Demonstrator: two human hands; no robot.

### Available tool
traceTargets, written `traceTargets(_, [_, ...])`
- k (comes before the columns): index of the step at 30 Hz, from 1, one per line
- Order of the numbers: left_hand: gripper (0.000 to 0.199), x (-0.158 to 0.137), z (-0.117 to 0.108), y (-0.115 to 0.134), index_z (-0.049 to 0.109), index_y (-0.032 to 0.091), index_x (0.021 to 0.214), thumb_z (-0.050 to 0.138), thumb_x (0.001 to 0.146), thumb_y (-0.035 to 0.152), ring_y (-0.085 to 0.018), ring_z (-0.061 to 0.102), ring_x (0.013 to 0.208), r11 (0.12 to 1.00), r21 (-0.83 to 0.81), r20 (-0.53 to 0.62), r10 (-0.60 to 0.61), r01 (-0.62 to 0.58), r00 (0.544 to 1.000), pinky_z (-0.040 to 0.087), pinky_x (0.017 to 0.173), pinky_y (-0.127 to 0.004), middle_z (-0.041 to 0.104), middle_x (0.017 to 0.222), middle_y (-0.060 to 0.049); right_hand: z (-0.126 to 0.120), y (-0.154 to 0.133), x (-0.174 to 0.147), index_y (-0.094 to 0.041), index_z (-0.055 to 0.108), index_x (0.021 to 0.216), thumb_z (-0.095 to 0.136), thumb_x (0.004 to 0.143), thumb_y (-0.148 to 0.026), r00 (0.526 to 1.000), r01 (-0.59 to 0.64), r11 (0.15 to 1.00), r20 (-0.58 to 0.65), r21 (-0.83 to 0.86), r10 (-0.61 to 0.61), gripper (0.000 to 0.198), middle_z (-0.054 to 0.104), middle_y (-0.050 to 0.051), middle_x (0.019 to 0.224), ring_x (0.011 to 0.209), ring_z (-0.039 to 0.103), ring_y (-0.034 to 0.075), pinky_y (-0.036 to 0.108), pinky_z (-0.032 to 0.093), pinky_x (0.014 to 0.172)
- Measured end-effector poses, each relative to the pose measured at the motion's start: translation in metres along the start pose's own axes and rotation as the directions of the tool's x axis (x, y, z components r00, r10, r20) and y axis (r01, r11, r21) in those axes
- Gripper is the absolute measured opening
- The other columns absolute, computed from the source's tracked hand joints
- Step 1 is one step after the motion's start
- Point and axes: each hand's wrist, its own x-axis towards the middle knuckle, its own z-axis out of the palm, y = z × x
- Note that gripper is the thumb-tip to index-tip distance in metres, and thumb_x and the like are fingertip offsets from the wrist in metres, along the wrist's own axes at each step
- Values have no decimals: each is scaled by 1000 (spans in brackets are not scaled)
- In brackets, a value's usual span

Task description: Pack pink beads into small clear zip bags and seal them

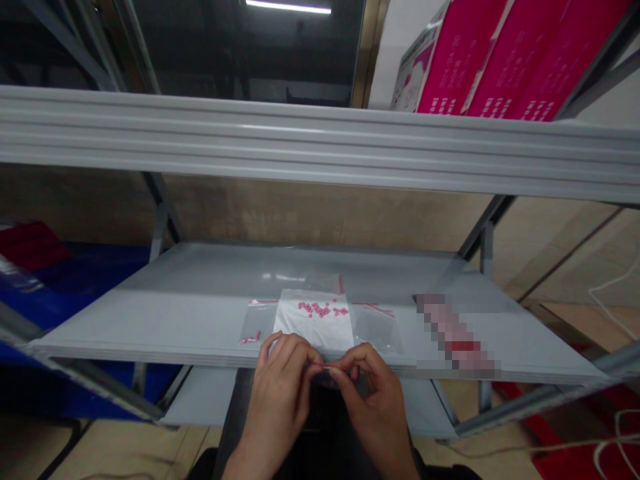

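Note:
At the shelf's front edge, my left hand (285, 377) and my right hand (373, 390) pinch the two ends of a thin red strip, which looks like the top of a clear zip bag (327, 366). The bag's body hangs mostly hidden between my fingers. Just beyond lies a white sheet (290, 320) with several small pink beads (315, 309) scattered on it. Left of the sheet is a clear zip bag with a few pink pieces (251, 338) inside. To the right another clear zip bag (377, 327) lies flat.
These things lie on a grey shelf (175, 300). A blurred-out pinkish item (455, 333) is on its right side. A thick grey rail (320, 143) crosses above, with pink boxes (500, 60) behind it. Blue material (110, 267) is at left, and cables (620, 440) lie at lower right.

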Motion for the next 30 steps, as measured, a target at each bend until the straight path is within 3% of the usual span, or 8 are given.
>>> traceTargets(4, [21, -4, 1, -9, 55, 20, 81, 43, 91, 6, -17, 55, 72, 999, -35, -59, -26, 24, 998, 36, 89, -38, 61, 74, 2, 1, -2, -1, -21, 58, 73, 63, 83, -20, 999, 41, 999, 6, -27, -41, 11, 59, -3, 67, 65, 52, 15, 25, 40, 62])
traceTargets(9, [17, -5, -10, -17, 59, 20, 78, 51, 91, 13, -17, 60, 73, 971, -213, 62, -101, 112, 993, 44, 70, -27, 63, 75, 0, 4, -4, 0, -21, 58, 72, 63, 83, -20, 997, 73, 997, 4, 4, -73, 11, 58, -4, 66, 63, 53, 14, 24, 40, 60])
traceTargets(13, [20, -6, -19, -20, 59, 20, 72, 51, 90, 14, -15, 61, 68, 968, -204, 25, -146, 148, 989, 44, 65, -24, 62, 71, 0, 8, -6, 3, -21, 62, 77, 63, 83, -20, 996, 87, 994, 20, 67, -88, 6, 63, -2, 71, 66, 58, 14, 24, 44, 62])
traceTargets(18, [19, -6, -31, -22, 62, 20, 71, 54, 88, 13, -16, 62, 66, 985, -110, -52, -139, 133, 989, 45, 68, -25, 64, 69, 0, 14, -13, 15, -20, 71, 98, 64, 81, -19, 972, 93, 988, 205, 121, -116, 18, 70, 3, 79, 76, 64, 18, 29, 49, 74])
traceTargets(21, [18, -5, -41, -24, 66, 20, 75, 55, 88, 15, -16, 64, 69, 985, -103, 3, -137, 137, 991, 47, 69, -25, 66, 72, -1, 22, -18, 25, -18, 74, 82, 66, 77, -17, 953, 61, 994, 291, 88, -84, 10, 69, 3, 75, 72, 62, 18, 28, 47, 68])
traceTargets(24, [16, -6, -57, -31, 68, 20, 81, 54, 89, 18, -17, 65, 72, 983, -123, 30, -136, 139, 990, 49, 68, -24, 67, 76, -2, 28, -20, 35, -18, 69, 69, 61, 76, -13, 965, 107, 994, 239, 29, -111, 11, 66, 2, 69, 69, 59, 18, 28, 43, 66])
traceTargets(27, [21, -10, -81, -45, 63, 19, 69, 54, 88, 19, -16, 62, 64, 981, -69, -79, -184, 179, 980, 47, 61, -24, 63, 67, 0, 30, -17, 46, -17, 65, 69, 57, 76, -15, 984, 102, 995, 148, -2, -101, 11, 65, 3, 71, 70, 59, 19, 28, 43, 66])
traceTargets(30, [19, -12, -98, -55, 60, 20, 67, 57, 86, 23, -15, 60, 62, 968, -86, -133, -244, 234, 961, 46, 61, -25, 60, 64, 1, 35, -19, 52, -18, 63, 68, 55, 76, -17, 986, 63, 998, 151, 22, -66, 11, 65, 3, 70, 71, 61, 19, 27, 45, 65])
